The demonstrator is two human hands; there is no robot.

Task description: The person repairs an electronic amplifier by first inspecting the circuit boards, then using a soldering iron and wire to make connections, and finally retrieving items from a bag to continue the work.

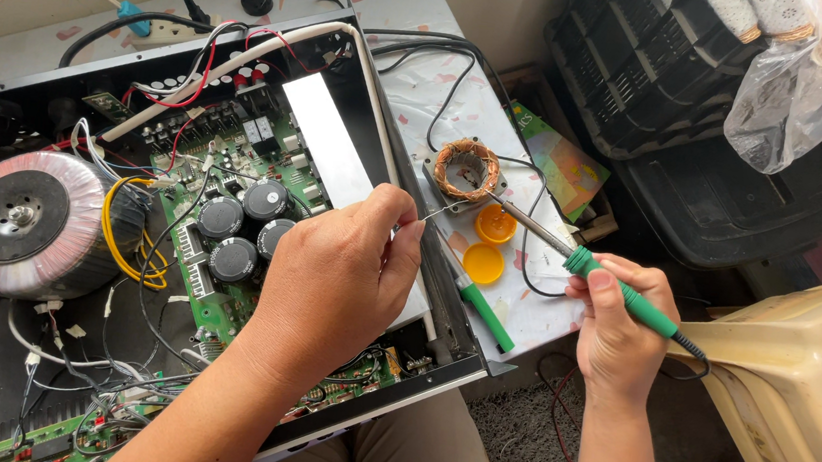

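My right hand (pixel 619 331) grips a green-handled soldering iron (pixel 617 286), its metal tip reaching toward a copper wire coil (pixel 467 167) on the table. My left hand (pixel 341 280) hovers over the right edge of an opened amplifier chassis (pixel 416 382) and pinches a thin strand of solder wire (pixel 438 212) that points toward the iron's tip. Inside the chassis I see a green circuit board (pixel 223 303) with several black capacitors (pixel 241 225) and a large round toroidal transformer (pixel 25 219) at the left.
Two small orange lids (pixel 488 243) and a green-handled tool (pixel 483 313) lie on the white table beside the chassis. Black cables run across the tabletop. A beige plastic chair (pixel 798 389) stands at the right, with black crates (pixel 668 65) and a clear plastic bag (pixel 818 69) behind.
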